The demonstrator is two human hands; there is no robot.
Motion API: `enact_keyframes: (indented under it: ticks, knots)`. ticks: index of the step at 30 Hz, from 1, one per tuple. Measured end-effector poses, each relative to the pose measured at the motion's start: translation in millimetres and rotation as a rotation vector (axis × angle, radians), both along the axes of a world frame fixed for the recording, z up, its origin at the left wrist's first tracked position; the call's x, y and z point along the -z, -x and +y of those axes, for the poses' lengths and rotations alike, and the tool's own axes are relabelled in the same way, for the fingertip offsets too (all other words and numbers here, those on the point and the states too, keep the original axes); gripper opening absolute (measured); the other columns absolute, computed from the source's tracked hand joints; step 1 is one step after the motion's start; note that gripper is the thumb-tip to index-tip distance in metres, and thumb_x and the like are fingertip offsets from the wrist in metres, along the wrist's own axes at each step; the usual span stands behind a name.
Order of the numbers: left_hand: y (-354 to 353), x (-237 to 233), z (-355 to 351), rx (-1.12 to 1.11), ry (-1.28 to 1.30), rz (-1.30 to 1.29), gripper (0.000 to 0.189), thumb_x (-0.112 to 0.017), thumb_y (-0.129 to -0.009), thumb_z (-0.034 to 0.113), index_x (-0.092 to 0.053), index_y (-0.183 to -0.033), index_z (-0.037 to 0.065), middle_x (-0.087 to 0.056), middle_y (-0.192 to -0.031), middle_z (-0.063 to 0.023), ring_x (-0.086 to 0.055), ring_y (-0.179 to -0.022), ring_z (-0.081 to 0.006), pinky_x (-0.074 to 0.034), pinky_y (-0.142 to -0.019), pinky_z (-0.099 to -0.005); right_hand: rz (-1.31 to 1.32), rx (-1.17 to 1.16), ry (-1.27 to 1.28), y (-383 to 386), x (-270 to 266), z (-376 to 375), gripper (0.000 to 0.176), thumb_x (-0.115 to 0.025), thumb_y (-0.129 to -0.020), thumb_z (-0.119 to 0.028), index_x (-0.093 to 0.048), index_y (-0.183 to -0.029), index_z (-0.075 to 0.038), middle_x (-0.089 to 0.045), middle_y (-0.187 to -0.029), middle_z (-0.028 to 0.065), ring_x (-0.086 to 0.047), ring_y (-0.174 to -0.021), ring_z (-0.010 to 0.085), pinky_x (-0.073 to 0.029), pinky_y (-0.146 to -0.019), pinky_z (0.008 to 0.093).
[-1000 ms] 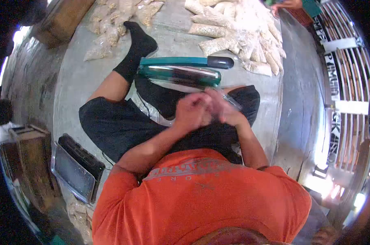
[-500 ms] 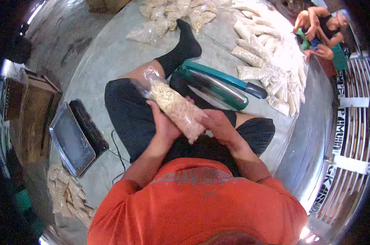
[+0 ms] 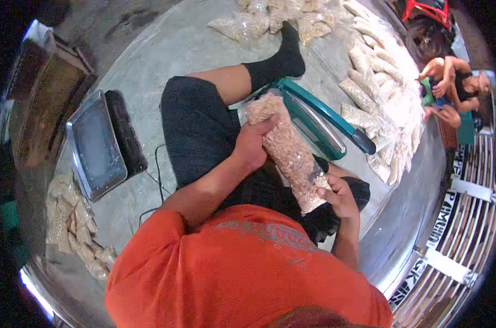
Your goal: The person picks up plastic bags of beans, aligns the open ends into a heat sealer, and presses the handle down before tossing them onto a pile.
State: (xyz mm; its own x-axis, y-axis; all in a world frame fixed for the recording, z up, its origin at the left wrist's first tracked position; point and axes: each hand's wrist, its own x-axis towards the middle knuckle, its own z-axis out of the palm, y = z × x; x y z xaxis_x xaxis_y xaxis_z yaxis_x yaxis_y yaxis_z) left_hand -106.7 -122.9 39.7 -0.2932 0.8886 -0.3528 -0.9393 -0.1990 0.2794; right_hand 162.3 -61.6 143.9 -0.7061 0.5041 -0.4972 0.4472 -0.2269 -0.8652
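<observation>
A long clear bag of pale, chunky pieces (image 3: 288, 150) is held over my lap, slanting from upper left to lower right. My left hand (image 3: 253, 143) grips its upper part, thumb across the front. At the bag's lower right end, my right hand (image 3: 340, 195) is closed on the edge. Just beyond the bag lies a green sealer-like device (image 3: 319, 123) with a long arm and a dark end, between my legs. The bag covers part of it.
A scale with a metal tray (image 3: 97, 147) stands at the left, its cable on the floor. Filled bags lie at the top (image 3: 245, 27), right (image 3: 379, 82) and lower left (image 3: 73, 218). A person (image 3: 450, 90) sits at the upper right beside a slatted bench (image 3: 467, 213).
The bag has turned in my hands and risen nearer the camera. My left hand has moved up along it, and my right hand has shifted right to its lower end. The view has shifted.
</observation>
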Motion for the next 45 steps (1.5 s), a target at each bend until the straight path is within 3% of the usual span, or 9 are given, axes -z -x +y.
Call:
enact_keyframes:
  ticks: [13,17,20,22,25,29,30,36,45]
  knots:
    - [79,-130,-205,-0.734,0.024,0.346,0.031,-0.061,-0.1,0.023,-0.06,-0.123,0.001,-0.069,-0.108,-0.0096,-0.07,-0.097,-0.0233,-0.057,-0.087,-0.0402,0.208,-0.604,0.338,94,14,-13,0.068,-0.081,-0.079,-0.055,-0.059,-0.118,-0.003,-0.068,-0.099,0.0073,-0.065,-0.09,0.0171,-0.052,-0.08,0.0318]
    - [130,-180,-361,-1.354,0.684,0.797,0.033,-0.064,-0.098,0.03,-0.067,-0.109,-0.001,-0.07,-0.097,-0.01,-0.07,-0.083,-0.0237,-0.058,-0.074,-0.0389,0.305,-0.65,0.388,100,35,-8,0.066,-0.079,-0.084,-0.05,-0.057,-0.121,-0.001,-0.069,-0.093,0.0075,-0.067,-0.084,0.0192,-0.053,-0.076,0.0323]
    - [169,-204,-486,-1.427,1.719,1.425,0.039,-0.061,-0.1,0.037,-0.069,-0.115,0.002,-0.073,-0.099,-0.0092,-0.068,-0.09,-0.0198,-0.057,-0.077,-0.0371,0.284,-0.476,0.36,85,38,-1,0.062,-0.078,-0.086,-0.046,-0.058,-0.124,-0.001,-0.068,-0.087,0.0051,-0.066,-0.08,0.0172,-0.052,-0.077,0.0309]
    - [216,-226,-650,-0.767,1.076,1.629,0.047,-0.06,-0.102,0.025,-0.054,-0.141,0.0,-0.061,-0.138,-0.0126,-0.063,-0.118,-0.0202,-0.05,-0.102,-0.031,0.126,-0.412,0.114,77,28,7,0.041,-0.068,-0.096,-0.035,-0.059,-0.117,0.0,-0.061,-0.078,0.0015,-0.06,-0.072,0.0123,-0.049,-0.072,0.0296]
    - [233,-175,-558,-0.455,1.442,1.564,0.046,-0.055,-0.103,0.032,-0.057,-0.137,0.002,-0.064,-0.132,-0.0147,-0.064,-0.112,-0.0237,-0.051,-0.098,-0.0334,0.206,-0.347,0.069,53,26,28,0.043,-0.068,-0.095,-0.032,-0.06,-0.123,-0.001,-0.061,-0.081,0.0008,-0.059,-0.076,0.0104,-0.047,-0.071,0.0266]
    - [191,-139,-447,-1.25,1.808,1.666,0.048,-0.05,-0.105,0.041,-0.061,-0.131,0.003,-0.067,-0.123,-0.0174,-0.066,-0.105,-0.0283,-0.053,-0.093,-0.0365,0.136,-0.242,-0.299,-21,55,62,0.047,-0.064,-0.099,-0.038,-0.056,-0.131,-0.004,-0.065,-0.098,0.0026,-0.063,-0.091,0.0117,-0.05,-0.079,0.0301]
    - [207,-118,-421,-1.043,2.025,1.675,0.05,-0.051,-0.104,0.041,-0.061,-0.131,0.0,-0.066,-0.126,-0.0199,-0.065,-0.113,-0.0309,-0.052,-0.096,-0.0391,-0.179,-0.245,-0.448,-45,44,67,0.047,-0.065,-0.098,-0.037,-0.056,-0.131,-0.004,-0.067,-0.103,0.0075,-0.064,-0.095,0.0161,-0.051,-0.084,0.0332]
    - [117,23,-157,-0.049,1.069,2.085,0.069,-0.055,-0.102,0.043,-0.04,-0.146,-0.008,-0.05,-0.142,-0.0305,-0.048,-0.131,-0.0459,-0.036,-0.113,-0.0476,-0.643,0.174,-0.968,-157,92,112,0.052,-0.07,-0.088,-0.043,-0.062,-0.123,-0.005,-0.067,-0.119,0.0179,-0.062,-0.113,0.0364,-0.051,-0.096,0.0478]
    - [113,-20,-68,0.101,1.321,1.912,0.095,-0.06,-0.094,0.059,-0.029,-0.15,-0.011,-0.04,-0.148,-0.0355,-0.043,-0.135,-0.0474,-0.034,-0.114,-0.047,-1.241,0.504,-0.985,-242,152,248,0.072,-0.083,-0.074,-0.031,-0.049,-0.131,-0.002,-0.056,-0.129,0.0212,-0.048,-0.128,0.0403,-0.048,-0.099,0.0501]
